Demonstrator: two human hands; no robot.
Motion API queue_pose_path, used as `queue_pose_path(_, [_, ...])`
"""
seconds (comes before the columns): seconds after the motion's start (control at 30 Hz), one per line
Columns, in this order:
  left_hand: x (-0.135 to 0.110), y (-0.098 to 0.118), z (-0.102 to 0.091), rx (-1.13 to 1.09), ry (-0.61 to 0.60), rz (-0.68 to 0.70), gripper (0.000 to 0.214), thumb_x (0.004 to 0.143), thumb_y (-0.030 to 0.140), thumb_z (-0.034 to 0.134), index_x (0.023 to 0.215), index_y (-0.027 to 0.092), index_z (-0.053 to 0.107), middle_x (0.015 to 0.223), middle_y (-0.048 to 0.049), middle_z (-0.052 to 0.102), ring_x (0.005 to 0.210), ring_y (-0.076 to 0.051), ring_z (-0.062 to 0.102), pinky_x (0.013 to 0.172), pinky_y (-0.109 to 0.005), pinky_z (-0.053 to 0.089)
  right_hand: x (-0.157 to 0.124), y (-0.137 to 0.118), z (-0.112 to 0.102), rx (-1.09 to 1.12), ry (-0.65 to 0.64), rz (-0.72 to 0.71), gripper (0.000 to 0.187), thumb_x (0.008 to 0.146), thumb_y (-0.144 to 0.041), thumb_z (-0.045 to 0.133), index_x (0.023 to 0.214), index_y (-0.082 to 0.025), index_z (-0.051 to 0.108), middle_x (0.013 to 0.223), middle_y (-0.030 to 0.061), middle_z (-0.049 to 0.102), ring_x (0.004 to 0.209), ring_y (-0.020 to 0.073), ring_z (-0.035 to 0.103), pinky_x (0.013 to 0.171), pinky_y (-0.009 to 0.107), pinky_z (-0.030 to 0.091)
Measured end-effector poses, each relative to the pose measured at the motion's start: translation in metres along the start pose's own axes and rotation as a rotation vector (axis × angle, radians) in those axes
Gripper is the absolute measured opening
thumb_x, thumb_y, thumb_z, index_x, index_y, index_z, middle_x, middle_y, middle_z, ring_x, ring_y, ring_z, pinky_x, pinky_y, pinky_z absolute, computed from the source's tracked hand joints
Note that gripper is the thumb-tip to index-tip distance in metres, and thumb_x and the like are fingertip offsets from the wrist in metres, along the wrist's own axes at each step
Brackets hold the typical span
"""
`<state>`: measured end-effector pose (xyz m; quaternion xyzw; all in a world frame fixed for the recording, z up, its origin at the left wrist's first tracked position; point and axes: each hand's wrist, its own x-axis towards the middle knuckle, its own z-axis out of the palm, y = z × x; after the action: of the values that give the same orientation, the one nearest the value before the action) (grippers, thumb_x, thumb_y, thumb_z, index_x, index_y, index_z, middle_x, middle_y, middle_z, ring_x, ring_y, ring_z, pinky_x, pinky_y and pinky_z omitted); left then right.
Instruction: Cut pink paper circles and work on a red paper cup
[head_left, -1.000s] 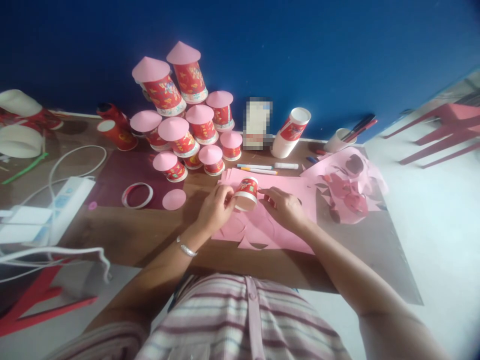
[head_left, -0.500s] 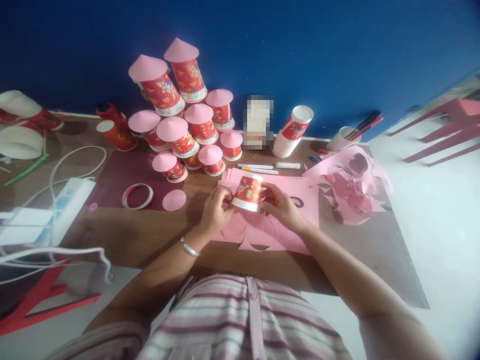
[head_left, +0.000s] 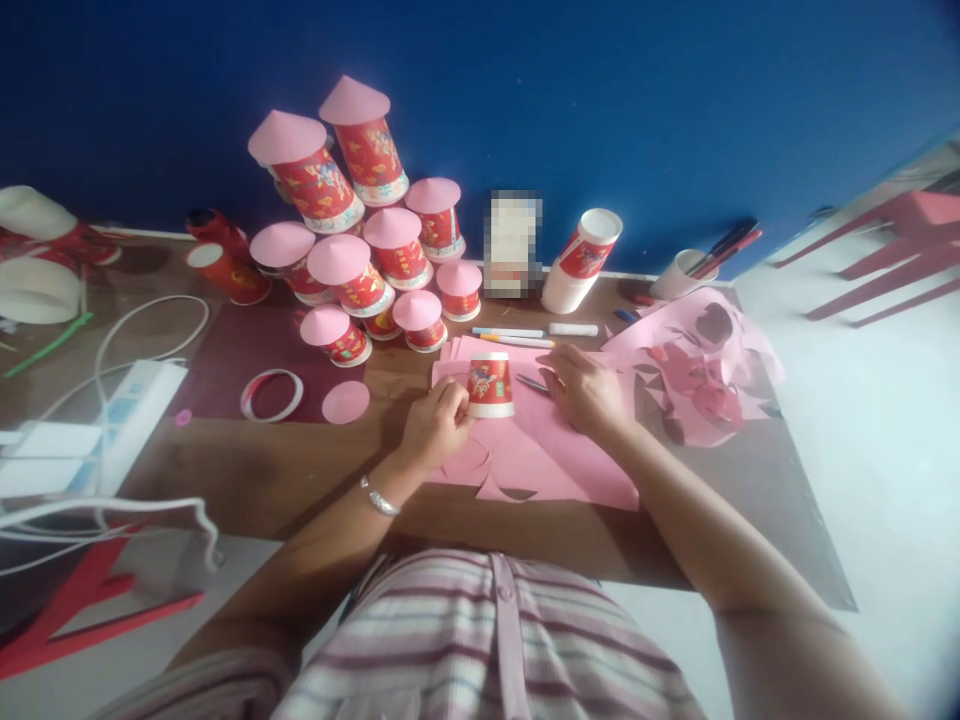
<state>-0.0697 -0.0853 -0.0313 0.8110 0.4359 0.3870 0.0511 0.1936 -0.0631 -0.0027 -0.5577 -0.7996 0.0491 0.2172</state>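
Note:
My left hand (head_left: pixel 439 420) is closed at the lower left side of a red patterned paper cup (head_left: pixel 490 382). The cup's wider white end points down, above pink paper sheets (head_left: pixel 555 470). To its right, my right hand (head_left: pixel 589 390) is wrapped round a pair of scissors (head_left: pixel 532 383). The blades point left toward the cup; my fingers hide the handles. Behind the cup lie thin markers (head_left: pixel 510 332) and a white marker (head_left: pixel 573 329). A round pink paper disc (head_left: pixel 346 402) and a roll of tape (head_left: pixel 271 396) lie left of my left hand.
Several red cups with pink paper cones (head_left: pixel 339 260) stand at the back left. A stack of paper cups (head_left: pixel 582 260) and a pen holder (head_left: pixel 681 275) line the blue wall. Pink scraps (head_left: pixel 697 370) lie at right. At left are a power strip (head_left: pixel 146 410) and white cables (head_left: pixel 112 505).
My right hand has let go of the cup, moved right and taken hold of the scissors on the paper. The cup, in my left hand, has shifted slightly left and stands straighter.

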Motion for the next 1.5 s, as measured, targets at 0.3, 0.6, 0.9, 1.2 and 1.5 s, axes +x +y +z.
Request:
queue_pose_path(0.3, [0.001,0.006,-0.009,-0.262,-0.134,-0.115,0.024,0.091,0.015,0.063,0.084,0.024,0.042,0.075,0.0044,0.047,0.060,-0.011,0.048,0.060,-0.025,0.043,0.039,0.000,0.006,-0.389,-0.223,0.046,0.032,0.103,-0.010,0.043,0.100,-0.014,0.075,0.108,0.0146,0.069,0.092,0.0228,0.061,0.055,0.034,0.023])
queue_pose_path(0.6, [0.012,0.007,-0.024,-0.465,-0.055,-0.146,0.022,0.089,0.013,0.062,0.082,0.023,0.044,0.072,0.0058,0.045,0.056,-0.009,0.041,0.056,-0.024,0.038,0.044,0.004,0.008,-0.372,-0.205,0.026,0.032,0.103,-0.011,0.043,0.099,-0.014,0.075,0.109,0.0144,0.069,0.094,0.0230,0.061,0.054,0.033,0.022])
queue_pose_path(0.9, [0.045,0.006,-0.030,-0.352,0.008,-0.213,0.022,0.094,0.028,0.067,0.081,0.022,0.050,0.071,0.0032,0.054,0.061,-0.011,0.050,0.060,-0.026,0.044,0.056,0.001,0.014,-0.330,-0.186,-0.043,0.032,0.094,-0.006,0.047,0.090,-0.012,0.078,0.100,0.0194,0.069,0.090,0.0271,0.060,0.054,0.033,0.033])
queue_pose_path(1.2, [0.054,-0.016,-0.005,-0.418,0.012,-0.344,0.024,0.093,0.034,0.073,0.109,0.019,0.064,0.102,-0.0070,0.072,0.078,-0.014,0.068,0.070,-0.026,0.056,0.035,0.009,0.004,-0.105,0.035,-0.108,0.017,0.095,-0.018,0.055,0.096,-0.016,0.072,0.089,0.0113,0.073,0.083,0.0235,0.062,0.071,0.033,0.045])
queue_pose_path(1.5, [0.066,-0.005,-0.007,-0.676,-0.043,-0.399,0.031,0.098,0.044,0.069,0.116,0.018,0.072,0.103,-0.0080,0.079,0.073,-0.012,0.067,0.066,-0.024,0.055,0.021,0.000,-0.005,0.273,0.064,-0.154,0.009,0.097,-0.022,0.059,0.092,-0.020,0.066,0.090,0.0079,0.074,0.081,0.0211,0.066,0.074,0.033,0.051])
